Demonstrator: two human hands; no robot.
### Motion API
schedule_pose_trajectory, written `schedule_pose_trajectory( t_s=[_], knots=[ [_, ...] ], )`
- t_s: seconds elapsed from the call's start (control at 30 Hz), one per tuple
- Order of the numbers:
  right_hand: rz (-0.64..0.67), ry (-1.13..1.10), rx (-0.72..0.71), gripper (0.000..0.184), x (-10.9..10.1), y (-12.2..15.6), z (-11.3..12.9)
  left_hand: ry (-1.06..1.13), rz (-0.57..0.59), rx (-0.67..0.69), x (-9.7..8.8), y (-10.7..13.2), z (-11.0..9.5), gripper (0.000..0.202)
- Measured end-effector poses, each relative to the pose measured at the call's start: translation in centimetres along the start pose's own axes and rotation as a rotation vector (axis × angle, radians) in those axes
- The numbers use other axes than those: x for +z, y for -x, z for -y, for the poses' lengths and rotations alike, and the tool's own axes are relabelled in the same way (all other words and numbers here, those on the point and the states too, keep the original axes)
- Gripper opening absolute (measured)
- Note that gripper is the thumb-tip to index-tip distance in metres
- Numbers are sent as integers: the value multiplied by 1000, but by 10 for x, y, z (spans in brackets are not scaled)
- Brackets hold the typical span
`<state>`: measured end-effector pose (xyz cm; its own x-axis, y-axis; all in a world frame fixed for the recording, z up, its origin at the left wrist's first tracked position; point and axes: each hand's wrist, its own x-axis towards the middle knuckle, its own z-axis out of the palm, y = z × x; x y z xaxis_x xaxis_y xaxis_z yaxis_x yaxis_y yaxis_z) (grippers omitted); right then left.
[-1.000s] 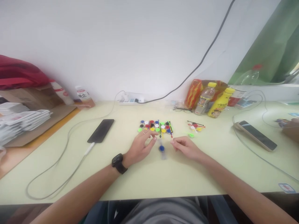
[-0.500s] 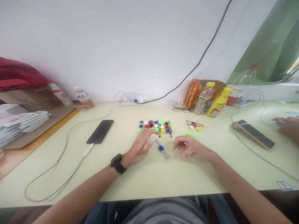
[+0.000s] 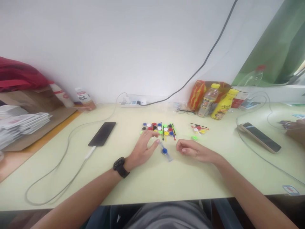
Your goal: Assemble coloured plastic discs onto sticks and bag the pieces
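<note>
A small spinner with a round blue hub [image 3: 164, 151] and a blurred, translucent bluish bar lies on the table between my hands. My left hand [image 3: 143, 145] is at its left, fingers stretched out and thumb apart, with the thumb tip close to the bar's upper end. Whether the thumb touches it, I cannot tell. To the spinner's right rests my right hand [image 3: 193, 150], fingers curled in and thumb against them; nothing shows in it. Beyond my left fingers lie coloured round discs [image 3: 165, 129] in rows, with several arrow-shaped pointers [image 3: 163, 133] among them.
A small pile of discs and pointers [image 3: 198, 128] lies right of the rows, a green piece [image 3: 194, 138] nearer me. A phone [image 3: 102, 134] on a cable is at left, another device [image 3: 260, 137] at right. Bottles [image 3: 222, 105] stand behind. Someone else's hand [image 3: 297, 130] shows far right.
My left thumb has moved up and right, nearer the spinner's bar. My right fingers have curled in more. The blue hub remains in about the same place.
</note>
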<state>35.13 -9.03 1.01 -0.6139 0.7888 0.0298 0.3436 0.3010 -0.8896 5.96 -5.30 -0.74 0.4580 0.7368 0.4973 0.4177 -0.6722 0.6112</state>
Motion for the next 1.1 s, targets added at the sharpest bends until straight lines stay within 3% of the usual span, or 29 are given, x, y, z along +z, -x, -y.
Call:
schedule_pose_trajectory(
  t_s=[0.1, 0.27, 0.43, 0.7, 1.1],
  knots=[
    [-71, 85, 31, 11, 3, -2, -3, -2, 7, 10, 0, 0, -1, 20],
    [-186, 137, 55, 21, 6, -4, -8, -8, 8, 12, 0, 0, -1, 19],
    [-405, 143, 6, 26, 8, -9, -14, -7, 10, 27, 1, 0, 0, 19],
    [-649, -62, 32, 31, 10, -9, -20, -12, 6, 20, 1, 1, 1, 18],
    [-664, -32, -62, 15, 7, -9, -26, -7, 2, 16, 2, 1, 3, 20]
  ],
)
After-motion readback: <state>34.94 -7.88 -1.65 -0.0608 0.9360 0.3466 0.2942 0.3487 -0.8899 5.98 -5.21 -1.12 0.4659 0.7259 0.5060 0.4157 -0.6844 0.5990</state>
